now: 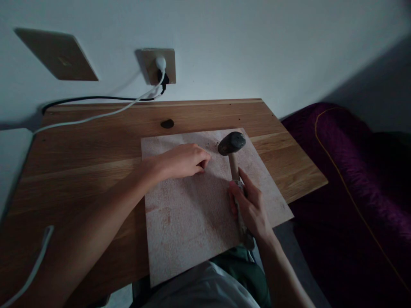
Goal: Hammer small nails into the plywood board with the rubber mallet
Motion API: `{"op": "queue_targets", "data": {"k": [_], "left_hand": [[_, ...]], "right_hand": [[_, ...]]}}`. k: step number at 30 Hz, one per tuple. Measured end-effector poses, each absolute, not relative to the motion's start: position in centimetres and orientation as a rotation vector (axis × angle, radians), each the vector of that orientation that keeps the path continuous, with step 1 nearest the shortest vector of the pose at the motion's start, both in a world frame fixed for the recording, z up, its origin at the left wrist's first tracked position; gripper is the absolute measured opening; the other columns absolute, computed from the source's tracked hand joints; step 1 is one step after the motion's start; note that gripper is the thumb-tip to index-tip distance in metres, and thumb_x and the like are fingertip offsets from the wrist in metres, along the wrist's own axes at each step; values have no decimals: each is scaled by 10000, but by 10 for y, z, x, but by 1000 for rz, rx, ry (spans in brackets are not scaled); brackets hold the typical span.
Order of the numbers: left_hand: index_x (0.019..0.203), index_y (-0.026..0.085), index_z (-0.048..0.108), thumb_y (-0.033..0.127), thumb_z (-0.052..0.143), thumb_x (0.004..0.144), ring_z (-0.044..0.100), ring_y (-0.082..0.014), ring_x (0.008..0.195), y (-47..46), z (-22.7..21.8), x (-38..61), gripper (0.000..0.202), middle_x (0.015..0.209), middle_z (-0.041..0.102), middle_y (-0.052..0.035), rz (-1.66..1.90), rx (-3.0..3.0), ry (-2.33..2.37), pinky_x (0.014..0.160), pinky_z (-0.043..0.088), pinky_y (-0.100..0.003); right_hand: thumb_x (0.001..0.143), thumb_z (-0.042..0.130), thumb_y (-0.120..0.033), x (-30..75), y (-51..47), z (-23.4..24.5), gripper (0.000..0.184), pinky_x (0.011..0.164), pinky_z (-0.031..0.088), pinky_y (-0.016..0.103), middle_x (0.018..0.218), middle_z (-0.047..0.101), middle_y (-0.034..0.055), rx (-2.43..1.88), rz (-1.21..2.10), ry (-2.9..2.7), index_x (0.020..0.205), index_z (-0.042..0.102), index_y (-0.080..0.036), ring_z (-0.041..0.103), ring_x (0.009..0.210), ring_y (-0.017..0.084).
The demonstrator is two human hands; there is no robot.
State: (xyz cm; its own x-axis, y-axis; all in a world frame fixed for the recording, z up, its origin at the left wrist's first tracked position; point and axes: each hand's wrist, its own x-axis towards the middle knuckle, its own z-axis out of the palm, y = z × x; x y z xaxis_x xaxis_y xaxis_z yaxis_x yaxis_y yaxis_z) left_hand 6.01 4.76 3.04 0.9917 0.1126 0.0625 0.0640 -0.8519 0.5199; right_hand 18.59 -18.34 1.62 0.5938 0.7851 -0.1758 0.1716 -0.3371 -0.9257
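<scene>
My right hand (pixel 248 201) is wrapped round the handle of a hammer with a dark, rounded head (pixel 231 143). The hammer head is raised over the far right part of a pale, rough-faced square board (pixel 180 222). My left hand (pixel 189 160) is closed over the upper middle of the board, fingers curled down. Whatever its fingertips pinch, if anything, is hidden. A few small dark specks or marks (pixel 212 144) show on the board between the left hand and the hammer head.
The board lies on a wooden desk (pixel 96 141) and overhangs its front edge. White and black cables run from a wall socket (pixel 159 66) along the back. A purple fuzzy cover (pixel 359 184) is at the right. A white cable (pixel 38 261) lies at the lower left.
</scene>
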Motion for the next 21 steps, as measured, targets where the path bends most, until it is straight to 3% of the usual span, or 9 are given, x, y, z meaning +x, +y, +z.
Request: {"op": "queue_targets", "data": {"k": [15, 21], "left_hand": [[852, 182, 759, 51, 651, 892, 670, -162, 789, 49, 39, 58, 175, 953, 738, -42, 71, 2622, 118, 752, 453, -293], [870, 189, 714, 76, 608, 920, 671, -170, 800, 52, 38, 54, 162, 875, 733, -26, 134, 2606, 149, 731, 437, -286]], "right_hand": [[999, 634, -569, 185, -183, 17, 734, 357, 378, 227, 497, 531, -103, -1847, 780, -746, 1573, 549, -120, 444, 365, 113], [1015, 636, -523, 185, -184, 17, 689, 353, 386, 224, 540, 539, -96, -1830, 784, -745, 1571, 555, -126, 454, 378, 104]]}}
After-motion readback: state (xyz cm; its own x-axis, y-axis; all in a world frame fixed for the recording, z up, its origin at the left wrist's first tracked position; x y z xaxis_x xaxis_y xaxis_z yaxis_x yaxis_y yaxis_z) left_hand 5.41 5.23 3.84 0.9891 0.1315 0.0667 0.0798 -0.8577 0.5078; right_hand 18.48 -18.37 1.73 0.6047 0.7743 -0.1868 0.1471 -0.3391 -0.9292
